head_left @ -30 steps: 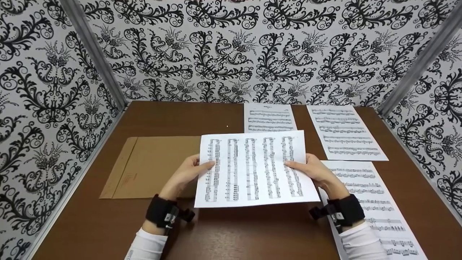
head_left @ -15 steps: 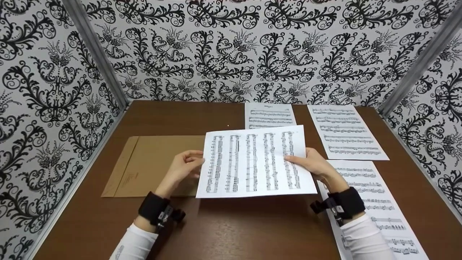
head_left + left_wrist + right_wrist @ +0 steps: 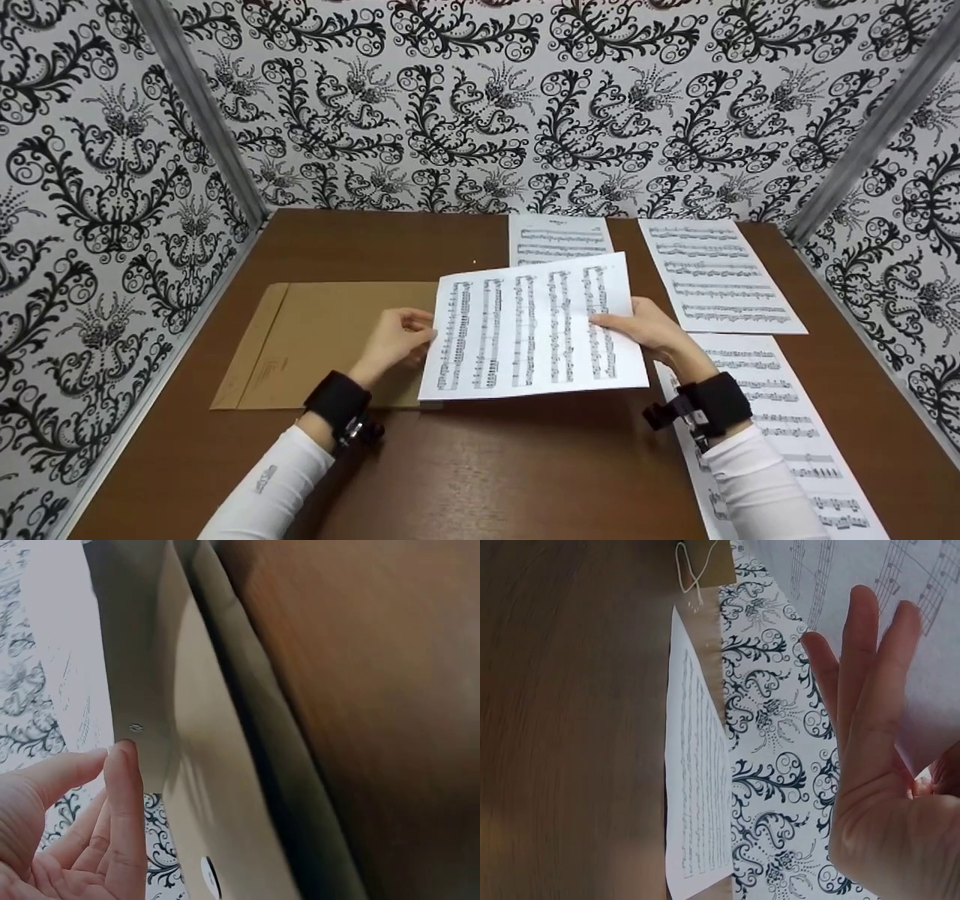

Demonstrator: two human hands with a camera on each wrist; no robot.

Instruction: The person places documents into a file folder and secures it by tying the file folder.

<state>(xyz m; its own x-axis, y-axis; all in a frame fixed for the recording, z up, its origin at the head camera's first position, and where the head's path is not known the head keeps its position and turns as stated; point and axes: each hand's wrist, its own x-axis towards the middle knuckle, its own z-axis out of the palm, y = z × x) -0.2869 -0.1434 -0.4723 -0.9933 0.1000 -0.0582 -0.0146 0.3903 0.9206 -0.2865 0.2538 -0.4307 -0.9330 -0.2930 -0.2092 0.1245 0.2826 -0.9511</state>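
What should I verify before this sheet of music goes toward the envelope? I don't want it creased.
1. Right hand pinches the held sheet at its right edge: ok.
2. Left hand grips the sheet: not ok; its fingers sit at the left edge, beside the paper, with no clear hold.
3. Sheet uncreased: ok, it looks flat, slightly tilted.
4. Brown envelope lies flat on the table: ok.
5. Envelope mouth open: cannot tell.
6. Other sheets lie apart from the envelope: ok.
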